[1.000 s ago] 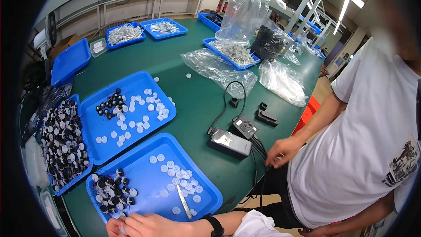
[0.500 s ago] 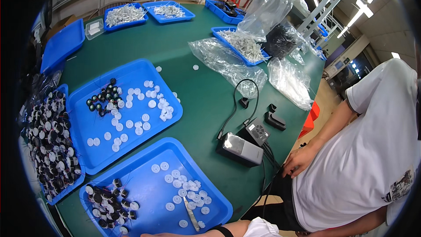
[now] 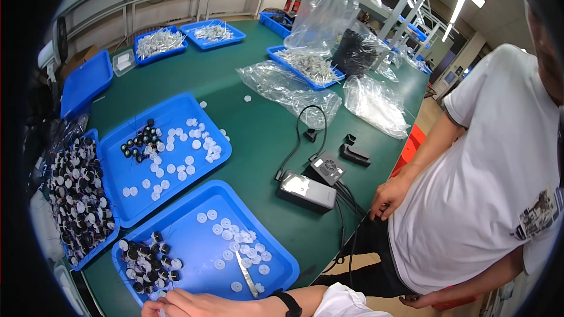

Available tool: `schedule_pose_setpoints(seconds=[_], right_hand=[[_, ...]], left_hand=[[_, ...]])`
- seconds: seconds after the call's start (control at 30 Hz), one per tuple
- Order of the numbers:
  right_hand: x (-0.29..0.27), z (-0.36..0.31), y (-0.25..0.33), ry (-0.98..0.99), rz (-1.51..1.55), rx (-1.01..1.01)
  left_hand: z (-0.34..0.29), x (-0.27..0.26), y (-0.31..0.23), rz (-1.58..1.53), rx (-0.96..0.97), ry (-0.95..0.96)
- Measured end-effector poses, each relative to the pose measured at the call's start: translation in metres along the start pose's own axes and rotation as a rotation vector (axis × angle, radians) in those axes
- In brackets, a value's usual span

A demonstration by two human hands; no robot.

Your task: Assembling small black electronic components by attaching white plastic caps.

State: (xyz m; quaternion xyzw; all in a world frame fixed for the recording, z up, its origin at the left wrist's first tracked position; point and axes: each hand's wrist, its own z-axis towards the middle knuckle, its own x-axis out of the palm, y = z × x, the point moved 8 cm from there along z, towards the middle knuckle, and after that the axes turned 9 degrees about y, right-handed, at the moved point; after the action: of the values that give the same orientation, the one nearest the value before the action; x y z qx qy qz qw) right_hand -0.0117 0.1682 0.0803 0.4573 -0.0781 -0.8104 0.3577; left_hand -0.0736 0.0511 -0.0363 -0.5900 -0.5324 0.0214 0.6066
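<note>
At the lower edge my right hand [image 3: 197, 304], with a black band [image 3: 288, 302] on its wrist, reaches leftward over the rim of the near blue tray [image 3: 197, 246]. Its fingers are bent and closed together, and whatever is in them is mostly hidden. Fingertips beside it, seemingly of my left hand [image 3: 151, 307], are cut off by the edge. Just above them lies a pile of small black motors [image 3: 141, 267] with white discs and thin wires. Loose translucent white discs [image 3: 228, 235] and metal tweezers [image 3: 247, 275] lie in the tray's right half.
Behind sits another blue tray [image 3: 132, 170] with motors and discs; a heaped motor tray [image 3: 79, 199] stands left. Black devices with cables [image 3: 305, 191], plastic bags [image 3: 294, 91] and trays of white parts [image 3: 308, 66] lie farther off. Another person [image 3: 464, 199] stands right.
The view has shifted slightly. My right hand has come farther into view at the near tray's lower left, and fingertips now show beside it.
</note>
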Motion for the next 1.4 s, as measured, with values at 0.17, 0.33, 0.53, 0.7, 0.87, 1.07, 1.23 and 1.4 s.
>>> schedule_pose_setpoints(seconds=[0.17, 0.33, 0.53, 0.7, 0.87, 1.07, 1.23, 1.4], right_hand=[[-0.004, 0.000, 0.017, 0.106, -0.360, -0.067], [-0.004, -0.002, 0.016, 0.102, -0.222, 0.024], [0.007, 0.001, 0.009, 0.142, -0.040, 0.032], [0.000, 0.010, -0.006, 0.137, 0.078, 0.162], [0.011, 0.018, -0.001, 0.202, 0.151, 0.172], [0.007, 0.020, 0.013, 0.250, -0.074, 0.056], [0.007, 0.017, 0.016, 0.219, -0.219, -0.003], [0.008, 0.018, 0.019, 0.252, -0.224, -0.024]], left_hand=[[-0.001, 0.029, -0.007, 0.002, 0.090, 0.146], [-0.004, 0.023, -0.005, -0.029, 0.102, 0.197], [-0.005, 0.035, -0.009, -0.229, 0.095, 0.271], [0.009, 0.040, 0.001, -0.419, 0.019, 0.433], [0.002, 0.031, 0.002, -0.529, 0.015, 0.432], [0.001, 0.036, 0.003, -0.592, 0.008, 0.459], [0.002, 0.037, 0.002, -0.583, 0.034, 0.459], [0.001, 0.034, 0.003, -0.526, 0.048, 0.416]])
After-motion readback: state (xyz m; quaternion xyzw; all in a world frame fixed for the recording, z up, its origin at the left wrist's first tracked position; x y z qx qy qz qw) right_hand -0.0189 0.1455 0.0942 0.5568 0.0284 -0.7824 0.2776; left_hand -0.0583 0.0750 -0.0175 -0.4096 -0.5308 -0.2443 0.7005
